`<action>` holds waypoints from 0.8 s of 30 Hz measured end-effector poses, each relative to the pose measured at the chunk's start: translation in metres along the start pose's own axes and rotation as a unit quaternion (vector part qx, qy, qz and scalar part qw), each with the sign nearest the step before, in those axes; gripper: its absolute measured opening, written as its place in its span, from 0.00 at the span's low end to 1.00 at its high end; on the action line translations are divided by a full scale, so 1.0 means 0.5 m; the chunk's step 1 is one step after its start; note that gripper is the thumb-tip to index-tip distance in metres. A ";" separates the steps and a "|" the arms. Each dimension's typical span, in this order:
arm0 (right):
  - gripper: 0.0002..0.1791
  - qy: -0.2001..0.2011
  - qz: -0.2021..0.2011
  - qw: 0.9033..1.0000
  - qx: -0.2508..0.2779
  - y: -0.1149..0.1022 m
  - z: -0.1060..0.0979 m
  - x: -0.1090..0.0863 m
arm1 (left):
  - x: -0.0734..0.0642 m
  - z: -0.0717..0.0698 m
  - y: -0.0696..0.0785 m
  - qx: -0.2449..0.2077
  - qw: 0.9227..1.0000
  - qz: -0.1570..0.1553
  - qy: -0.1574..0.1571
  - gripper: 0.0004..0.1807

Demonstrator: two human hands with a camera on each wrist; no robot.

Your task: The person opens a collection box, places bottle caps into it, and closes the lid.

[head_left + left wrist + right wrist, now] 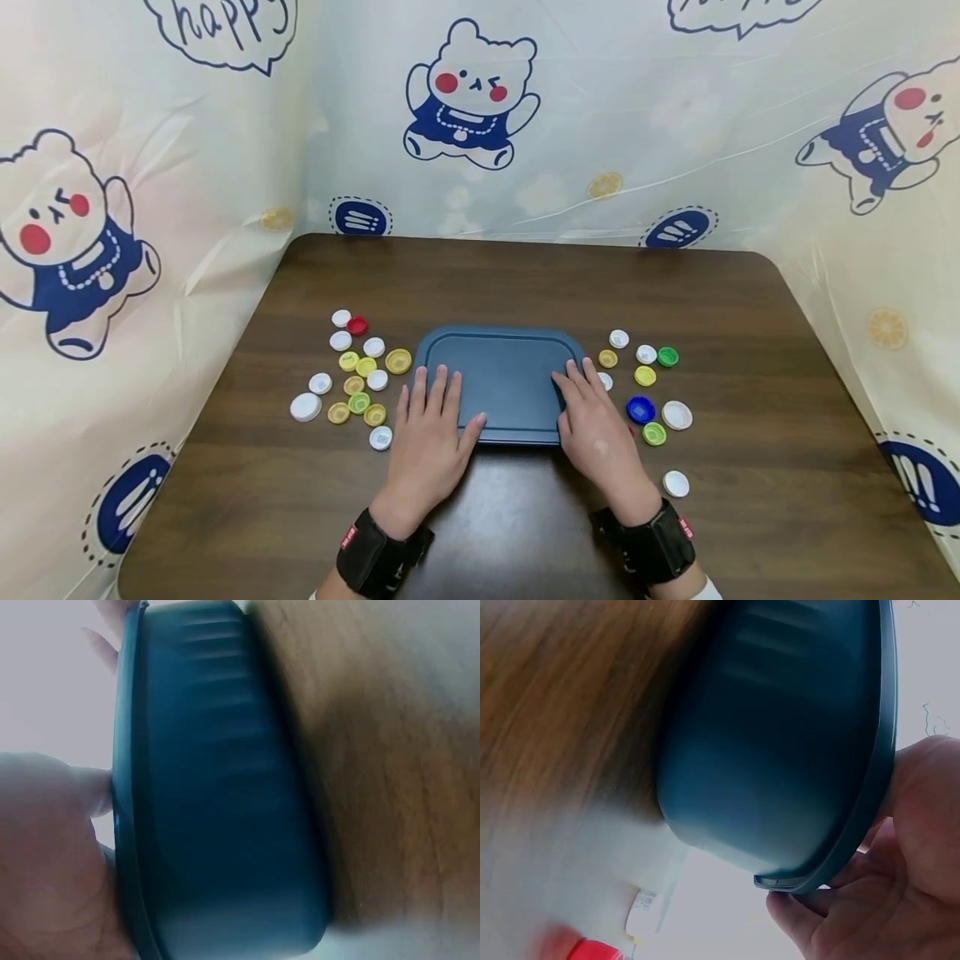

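A dark blue plastic box [510, 379] with a flat, rounded-corner top and a raised border sits on the brown table. My left hand [426, 446] rests on its left side, fingers straight and pointing away, thumb spread over the front edge. Along the right edge lies my right hand [600, 433], with its fingers extended over the rim and the thumb near the front corner. From the left wrist, the box's ribbed side wall [217, 787] fills the middle. In the right wrist view, fingertips [791, 915] touch the rim near a small tab.
Left of the box several bottle caps [366, 367] lie scattered, white, yellow, green and red. More caps [641, 409] lie to the right, some partly hidden by the right hand. Behind the wooden table [525, 279] hangs a curtain [465, 200] with printed bears.
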State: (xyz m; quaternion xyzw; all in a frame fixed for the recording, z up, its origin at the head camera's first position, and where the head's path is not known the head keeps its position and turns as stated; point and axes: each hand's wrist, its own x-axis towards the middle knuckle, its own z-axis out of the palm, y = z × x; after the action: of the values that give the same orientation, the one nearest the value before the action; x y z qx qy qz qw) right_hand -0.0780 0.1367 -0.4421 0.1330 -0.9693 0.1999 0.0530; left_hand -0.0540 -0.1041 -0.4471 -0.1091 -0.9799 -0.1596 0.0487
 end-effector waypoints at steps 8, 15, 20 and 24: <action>0.25 0.006 0.001 1.000 -0.013 0.003 -0.002 -0.001 | -0.003 -0.031 -0.056 -0.206 0.977 -0.035 -0.035 0.54; 0.19 0.085 -0.054 0.995 0.011 -0.016 -0.003 0.001 | -0.020 -0.034 -0.089 -0.303 0.943 -0.110 -0.087 0.69; 0.19 0.065 -0.165 0.984 0.034 -0.097 0.001 0.010 | -0.025 -0.030 -0.095 -0.340 0.928 -0.117 -0.099 0.63; 0.25 -0.014 -0.228 0.974 0.009 -0.162 0.014 0.020 | -0.028 -0.022 -0.098 -0.336 0.933 -0.102 -0.081 0.56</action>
State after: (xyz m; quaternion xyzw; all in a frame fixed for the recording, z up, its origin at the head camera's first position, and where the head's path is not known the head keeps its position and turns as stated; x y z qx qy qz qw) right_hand -0.0655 0.0598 -0.4165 0.3537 -0.9122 0.1896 0.0823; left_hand -0.0512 -0.1559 -0.4533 -0.0310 -0.8757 -0.4740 -0.0866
